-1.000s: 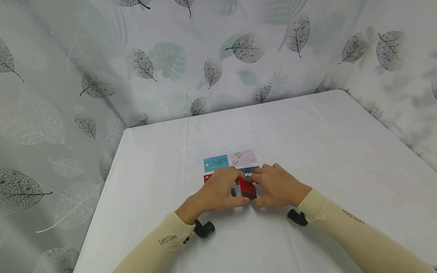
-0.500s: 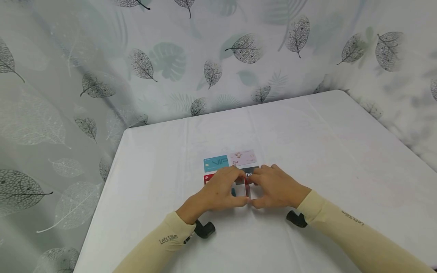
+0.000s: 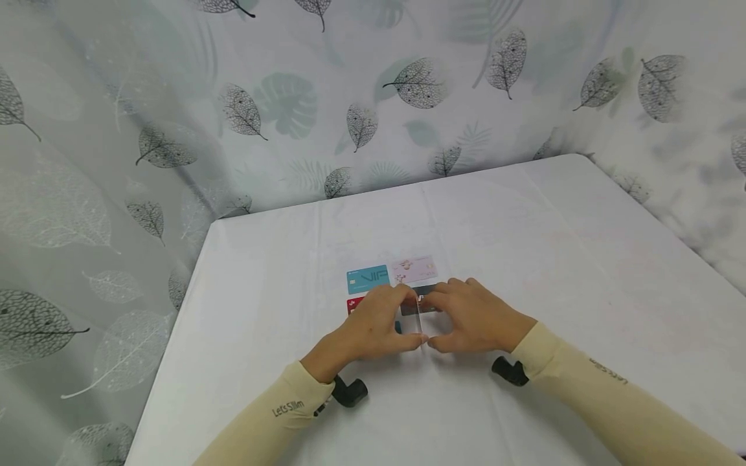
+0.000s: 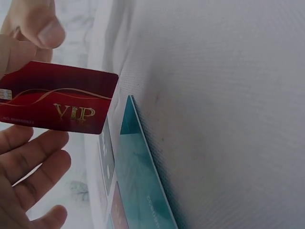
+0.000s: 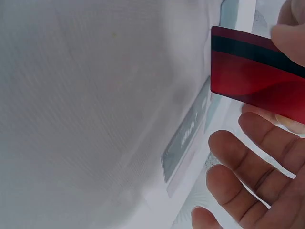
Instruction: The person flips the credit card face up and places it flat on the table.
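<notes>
A red VIP card [image 4: 57, 102] stands on edge above the white table between both hands. My left hand [image 3: 375, 323] pinches it by opposite edges, thumb at the near edge and index finger at the far edge. The card's dark-striped back [image 5: 257, 57] faces my right hand [image 3: 478, 317], whose curved thumb and fingers are close beside it; right fingertips [image 5: 224, 143] are spread below it. In the head view the card shows almost as a thin line. Just beyond lie a teal VIP card [image 3: 367, 279], a pale pink card [image 3: 415, 269] and a black card [image 3: 428, 290].
Another red card [image 3: 353, 303] lies partly under my left hand, and a bit of a dark blue card [image 3: 398, 327] shows beneath it. A white cloth [image 3: 280, 272] covers the table. A leaf-patterned curtain [image 3: 326, 97] hangs behind and at the sides.
The red card has turned from showing its striped back to standing nearly edge-on in the head view. The right fingers have shifted slightly around it; the left hand has stayed almost still.
</notes>
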A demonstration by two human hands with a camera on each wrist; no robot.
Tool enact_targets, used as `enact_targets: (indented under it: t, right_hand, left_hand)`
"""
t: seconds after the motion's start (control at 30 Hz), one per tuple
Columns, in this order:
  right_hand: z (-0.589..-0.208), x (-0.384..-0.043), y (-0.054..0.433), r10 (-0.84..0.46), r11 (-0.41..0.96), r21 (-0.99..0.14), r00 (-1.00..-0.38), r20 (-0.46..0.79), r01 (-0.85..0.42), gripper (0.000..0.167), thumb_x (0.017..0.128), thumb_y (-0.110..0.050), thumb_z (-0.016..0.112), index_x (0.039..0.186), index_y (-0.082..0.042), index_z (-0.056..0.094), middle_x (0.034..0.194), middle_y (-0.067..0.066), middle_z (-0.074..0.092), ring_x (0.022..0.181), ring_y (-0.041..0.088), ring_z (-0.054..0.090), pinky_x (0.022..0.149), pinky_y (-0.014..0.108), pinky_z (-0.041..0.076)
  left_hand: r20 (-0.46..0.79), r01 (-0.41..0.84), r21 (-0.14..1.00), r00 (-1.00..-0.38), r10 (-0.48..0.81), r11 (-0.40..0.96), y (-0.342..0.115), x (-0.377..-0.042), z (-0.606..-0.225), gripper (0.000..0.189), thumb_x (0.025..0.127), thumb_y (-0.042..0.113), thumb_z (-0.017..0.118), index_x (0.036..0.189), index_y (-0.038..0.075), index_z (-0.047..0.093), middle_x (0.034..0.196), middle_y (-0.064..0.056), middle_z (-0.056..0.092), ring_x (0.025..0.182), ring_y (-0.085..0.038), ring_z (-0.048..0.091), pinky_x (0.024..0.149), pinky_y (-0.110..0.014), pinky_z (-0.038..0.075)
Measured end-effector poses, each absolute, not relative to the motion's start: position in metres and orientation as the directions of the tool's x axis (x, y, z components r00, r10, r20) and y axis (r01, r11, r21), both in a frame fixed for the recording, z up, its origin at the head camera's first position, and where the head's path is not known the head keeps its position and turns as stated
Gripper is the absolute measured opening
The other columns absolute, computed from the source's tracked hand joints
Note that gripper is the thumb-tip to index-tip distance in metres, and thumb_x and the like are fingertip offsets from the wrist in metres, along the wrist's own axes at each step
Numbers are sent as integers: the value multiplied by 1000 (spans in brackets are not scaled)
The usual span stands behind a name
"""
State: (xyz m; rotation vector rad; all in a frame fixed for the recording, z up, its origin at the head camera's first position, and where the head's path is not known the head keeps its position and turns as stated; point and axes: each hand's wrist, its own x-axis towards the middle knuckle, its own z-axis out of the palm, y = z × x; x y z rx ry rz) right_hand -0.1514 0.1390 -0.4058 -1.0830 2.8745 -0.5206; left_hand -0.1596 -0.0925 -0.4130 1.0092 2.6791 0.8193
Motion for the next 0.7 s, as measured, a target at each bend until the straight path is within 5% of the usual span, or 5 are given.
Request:
enact_targets:
  t: [0.37,0.7]
  right_hand:
    - [-401,-151,142,-629,666,-369,-754,188,-648,48,80,-35,72,123,-13,69,112,-3,69,98,13,58,87,42,47]
    - [-400,-152,141,-624,647,-370,-742,244,-666,52,80,-42,78,124,-16,66,107,-4,68,94,13,59,89,42,47]
  left_hand:
    - [74,581,495,-769,635,646,-92,-161,-415,57,87,49,78,126,11,61,115,0,72,112,-21,59,96,-38,51]
    - [145,660,431,-724,674,616,-90,-161,-416,58,87,48,79,127,9,63,110,1,73,103,-19,64,120,-46,34]
